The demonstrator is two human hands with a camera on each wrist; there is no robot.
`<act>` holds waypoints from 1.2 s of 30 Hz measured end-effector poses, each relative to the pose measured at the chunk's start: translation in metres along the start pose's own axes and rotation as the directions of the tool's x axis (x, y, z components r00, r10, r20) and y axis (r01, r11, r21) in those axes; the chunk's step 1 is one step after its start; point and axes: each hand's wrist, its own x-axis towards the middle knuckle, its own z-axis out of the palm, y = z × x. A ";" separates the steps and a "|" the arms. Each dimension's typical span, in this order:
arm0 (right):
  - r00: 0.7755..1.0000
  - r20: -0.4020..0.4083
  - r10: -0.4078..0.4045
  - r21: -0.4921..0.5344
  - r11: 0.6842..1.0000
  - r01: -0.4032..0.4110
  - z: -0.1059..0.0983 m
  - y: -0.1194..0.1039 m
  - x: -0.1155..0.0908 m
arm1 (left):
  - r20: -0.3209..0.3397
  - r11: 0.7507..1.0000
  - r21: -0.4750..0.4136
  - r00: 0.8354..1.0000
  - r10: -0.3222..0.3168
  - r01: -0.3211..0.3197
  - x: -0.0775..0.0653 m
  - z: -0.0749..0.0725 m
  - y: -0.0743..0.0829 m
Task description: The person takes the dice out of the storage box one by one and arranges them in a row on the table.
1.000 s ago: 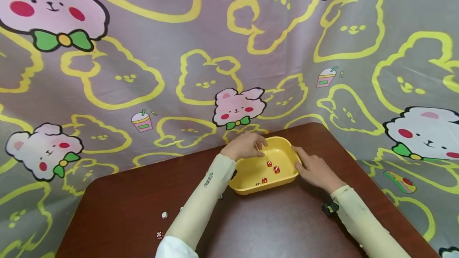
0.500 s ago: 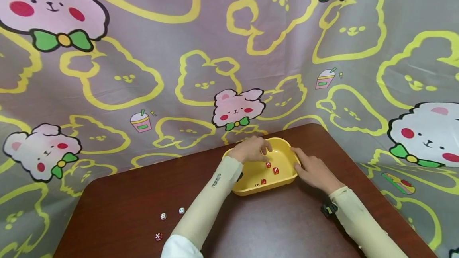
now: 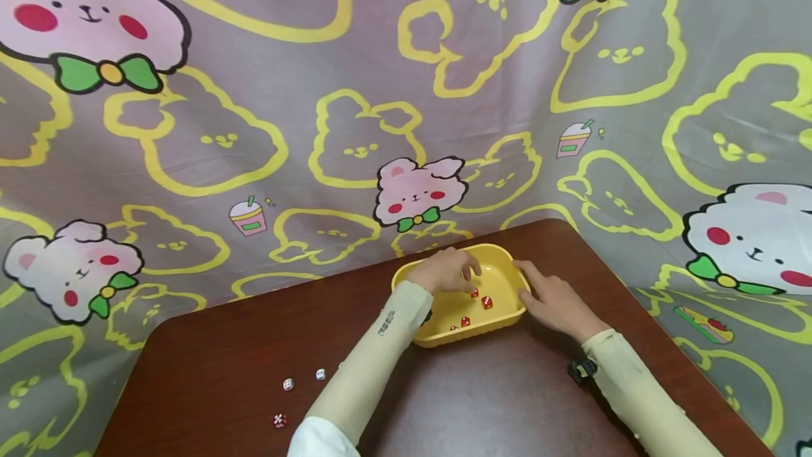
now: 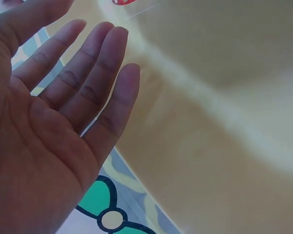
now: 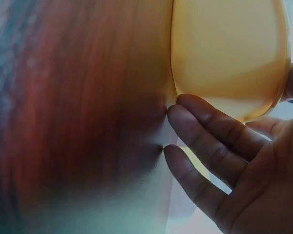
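Head view: a row of dark printed lettering (image 3: 386, 323), too small to read, runs along the pale cream sleeve (image 3: 361, 372) on the left forearm; printed drink cups (image 3: 248, 218) with green label patches and straws mark the grey, cartoon-patterned cloth (image 3: 254, 90) behind the brown wood-look bench (image 3: 482, 393). Toward the bench's far side sits a shallow yellow plastic tray (image 3: 502, 275) with rounded corners and a glossy inside. In it lie red cube dice with white pips: one just below the left fingertips (image 3: 474, 293), one beside it (image 3: 486, 302), another nearer the front wall (image 3: 466, 321), and one mostly hidden behind that wall (image 3: 454, 328). The left hand (image 3: 447, 271) hangs over the tray with loosely bent fingers, and the left wrist view shows its palm bare, the grip released. The right hand (image 3: 561, 305) rests at the tray's right end, forefinger and thumb against the rim; whether this grip grasps the tray or only leans on it, I cannot tell. A black wrist device (image 3: 582, 371) sits at the right cuff. Outside the tray, left of the left forearm, two small white dice (image 3: 288, 384) (image 3: 320, 374) lie near each other, with a red-and-white die (image 3: 280, 420) closer to the front.
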 end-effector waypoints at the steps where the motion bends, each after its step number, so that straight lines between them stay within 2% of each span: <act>1: 1.000 -0.005 -0.004 0.004 1.000 0.004 0.000 0.001 0.000 | 0.005 1.000 0.005 1.000 -0.001 0.001 0.000 0.001 0.000; 12: 0.999 -0.031 -0.044 0.063 0.997 0.046 0.001 0.004 0.002 | 0.030 1.000 -0.003 0.999 -0.023 0.024 0.005 0.005 0.001; 23: 0.996 -0.082 -0.034 0.154 0.987 0.046 -0.002 0.001 0.001 | 0.024 0.999 0.048 1.000 0.011 -0.012 0.005 0.011 0.001; 36: 0.997 -0.075 -0.028 0.156 0.987 0.040 -0.001 0.003 0.002 | 0.014 0.994 0.104 1.000 0.024 -0.025 0.005 0.015 0.002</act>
